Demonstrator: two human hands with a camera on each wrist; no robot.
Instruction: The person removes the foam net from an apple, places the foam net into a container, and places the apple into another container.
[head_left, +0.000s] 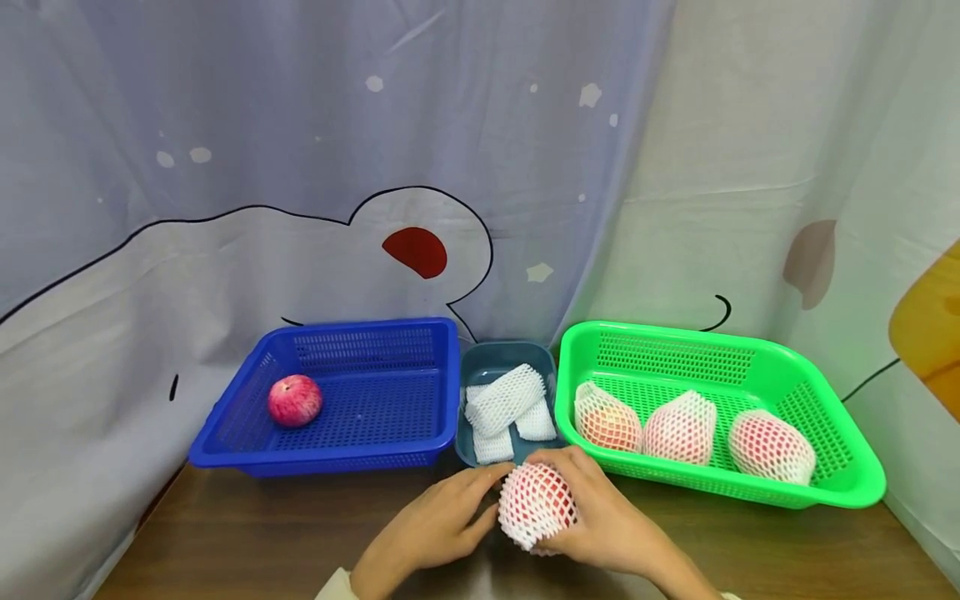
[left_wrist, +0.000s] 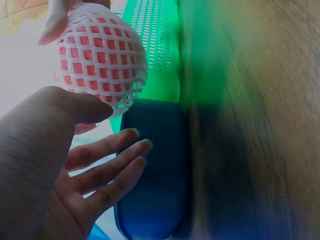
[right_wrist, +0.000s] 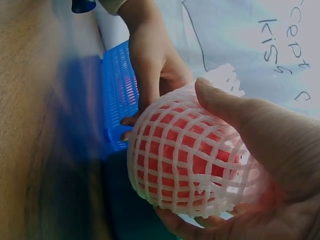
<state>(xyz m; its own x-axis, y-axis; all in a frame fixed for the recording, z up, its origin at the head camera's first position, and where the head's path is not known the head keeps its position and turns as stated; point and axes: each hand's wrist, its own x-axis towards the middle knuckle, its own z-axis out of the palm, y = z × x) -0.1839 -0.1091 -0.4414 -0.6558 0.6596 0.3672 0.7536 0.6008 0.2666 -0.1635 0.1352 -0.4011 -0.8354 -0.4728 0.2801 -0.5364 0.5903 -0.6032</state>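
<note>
A red apple in a white foam net point(head_left: 537, 505) is held above the table in front of the small dark teal tray point(head_left: 480, 346). My right hand point(head_left: 600, 517) grips it from the right, thumb on one side and fingers curled round the other, as the right wrist view shows. On its left side is my left hand point(head_left: 442, 521). Its fingers point(left_wrist: 112, 165) are spread and loosely straight, with the thumb tip close by the net's edge in the left wrist view. Several flat white foam nets point(head_left: 506, 402) lie in the teal tray.
At the left stands a blue basket point(head_left: 315, 457) with one bare apple point(head_left: 295, 401). The green basket point(head_left: 847, 467) at the right holds netted apples point(head_left: 772, 447) along its front side. A printed curtain point(head_left: 525, 167) hangs behind, and the wooden table point(head_left: 225, 533) lies in front.
</note>
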